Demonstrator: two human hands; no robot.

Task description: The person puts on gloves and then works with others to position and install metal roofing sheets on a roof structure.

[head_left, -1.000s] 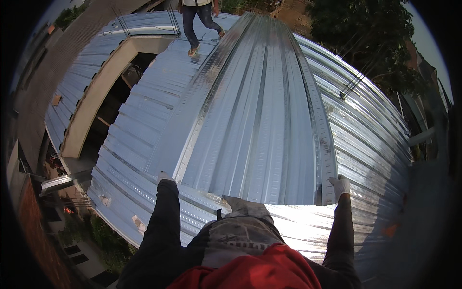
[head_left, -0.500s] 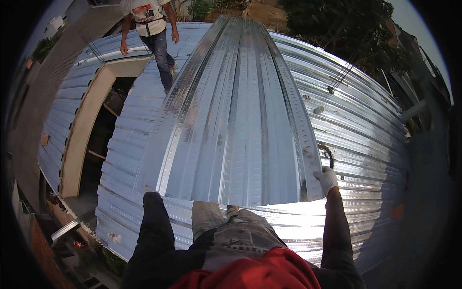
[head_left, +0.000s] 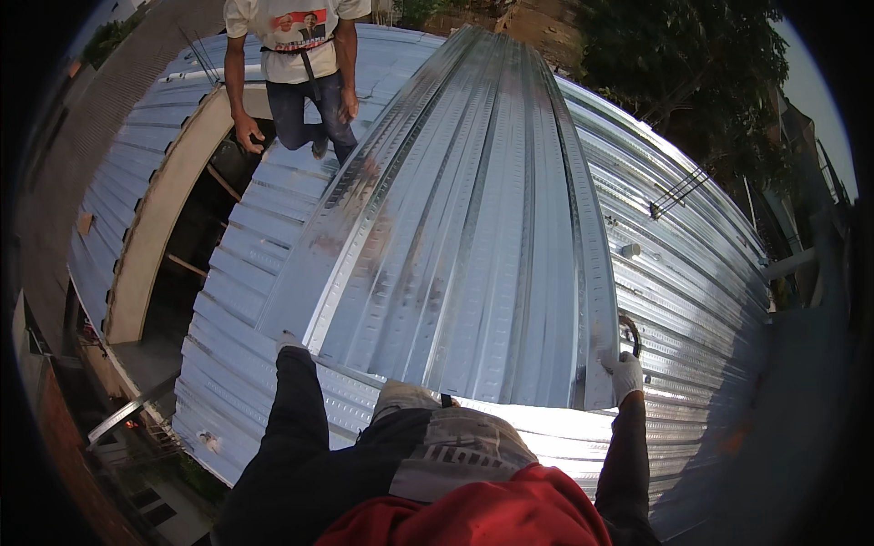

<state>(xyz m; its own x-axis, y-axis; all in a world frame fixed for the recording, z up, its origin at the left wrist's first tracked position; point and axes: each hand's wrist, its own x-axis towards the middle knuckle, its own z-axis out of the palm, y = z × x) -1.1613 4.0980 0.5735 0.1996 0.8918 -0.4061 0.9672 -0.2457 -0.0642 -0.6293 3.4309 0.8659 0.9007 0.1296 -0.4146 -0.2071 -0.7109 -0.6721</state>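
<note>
A long corrugated metal decking sheet [head_left: 492, 227], silvery with brownish smudges, stretches away from my body, its near end at about waist height. My left hand [head_left: 289, 341], in a pale glove, is closed on its near left corner, most of the fingers hidden. At the near right corner, my right hand [head_left: 626, 375] grips the sheet's side edge in a white glove, the fingers partly out of sight. A person [head_left: 305, 68] in a light T-shirt and dark trousers walks along the sheet's far left side, arms hanging and not touching it.
Ribbed metal decking [head_left: 246, 300] lies underfoot. On the left, a concrete-edged opening [head_left: 137, 291] drops to a dark space. Rebar ends [head_left: 678, 193], a short pipe stub [head_left: 631, 249] and a dark ring [head_left: 630, 335] are on the right. Trees [head_left: 683, 73] stand behind.
The person at the far left has come closer along the sheet. My view has turned slightly left, and the sheet's far end appears farther right. Both hands keep their hold.
</note>
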